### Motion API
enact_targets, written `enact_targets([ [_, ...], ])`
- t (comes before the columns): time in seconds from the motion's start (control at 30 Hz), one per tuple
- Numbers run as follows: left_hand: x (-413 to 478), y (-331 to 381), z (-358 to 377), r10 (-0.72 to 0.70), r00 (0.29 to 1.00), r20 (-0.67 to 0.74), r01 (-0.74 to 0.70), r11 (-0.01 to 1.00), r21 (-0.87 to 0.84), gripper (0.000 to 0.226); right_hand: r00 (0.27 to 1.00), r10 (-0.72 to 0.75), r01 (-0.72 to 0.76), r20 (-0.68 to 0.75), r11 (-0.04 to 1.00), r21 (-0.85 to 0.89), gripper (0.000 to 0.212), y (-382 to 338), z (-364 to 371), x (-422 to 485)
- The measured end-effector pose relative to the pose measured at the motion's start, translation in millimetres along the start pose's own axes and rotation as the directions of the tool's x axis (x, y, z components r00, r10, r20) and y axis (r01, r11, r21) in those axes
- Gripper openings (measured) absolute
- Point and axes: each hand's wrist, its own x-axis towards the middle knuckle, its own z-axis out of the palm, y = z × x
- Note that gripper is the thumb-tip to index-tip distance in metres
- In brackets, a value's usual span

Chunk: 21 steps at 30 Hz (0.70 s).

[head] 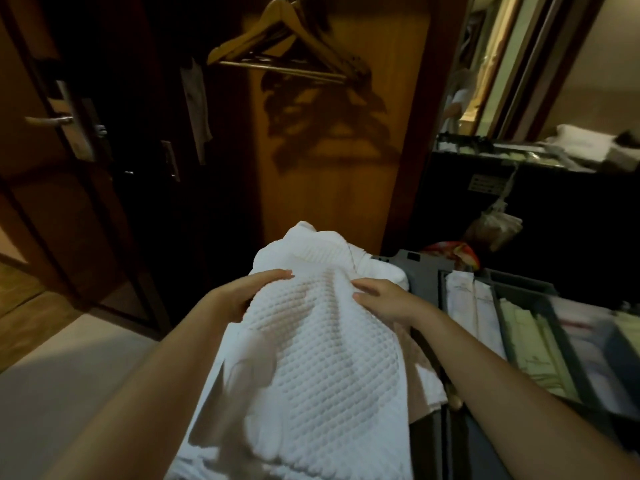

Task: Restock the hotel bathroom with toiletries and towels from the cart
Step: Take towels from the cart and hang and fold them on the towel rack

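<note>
- 1 white waffle towel [304,341], loose and bunched, held up in 2 hands over the left end of the cart [426,268].
- Left hand [242,294]: gripping the towel's left edge, fingers curled over the top, thumb hidden under the cloth.
- Right hand [384,301]: pinching a fold at the towel's right side, fingers bent into the fabric.
- More white linen [381,271] heaped beneath and behind the towel, touching it; number of pieces not clear.
- On the cart to the right: rows of flat packets [533,341], white and pale green, standing in grey compartments; too blurred to count.
- 1 bag [495,226] hanging beyond the cart.
- Wooden hangers [284,46] bunched on 1 rail above, at least 3, exact count unclear.
- 1 door at far left with 1 metal handle [48,120].
</note>
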Motion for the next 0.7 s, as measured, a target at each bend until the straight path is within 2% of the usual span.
enact_targets([
  [0.17, 0, 10, 6, -0.008, 1.0, 0.004, 0.008, 1.0, -0.007, 0.073, 1.0, -0.009, 0.009, -0.01, 1.0, 0.002, 0.045, 4, -3, -12],
  [0.27, -4, 18, 10, 0.015, 0.999, -0.048, -0.016, 1.0, -0.023, 0.075, 1.0, -0.021, 0.021, 0.002, 1.0, 0.006, 0.044, 2, -6, -18],
  [0.37, -13, 33, 15, 0.1, 0.987, -0.125, -0.106, 0.994, -0.039, 0.052, 1.0, -0.024, 0.024, -0.002, 0.999, -0.045, 0.045, -7, -19, -20],
  [0.47, -26, 55, 20, 0.194, 0.976, -0.095, -0.2, 0.978, -0.06, 0.038, 0.997, -0.032, 0.032, -0.066, 0.999, -0.01, 0.046, -24, -36, -22],
  [0.57, -41, 81, 28, 0.279, 0.955, -0.101, -0.289, 0.952, -0.101, 0.046, 0.98, -0.101, 0.117, -0.174, 0.989, 0.086, 0.037, -45, -52, -26],
  [0.7, -58, 116, 37, 0.357, 0.91, -0.211, -0.402, 0.885, -0.235, 0.059, 0.935, -0.188, 0.25, -0.302, 0.951, 0.183, 0.019, -71, -73, -35],
])
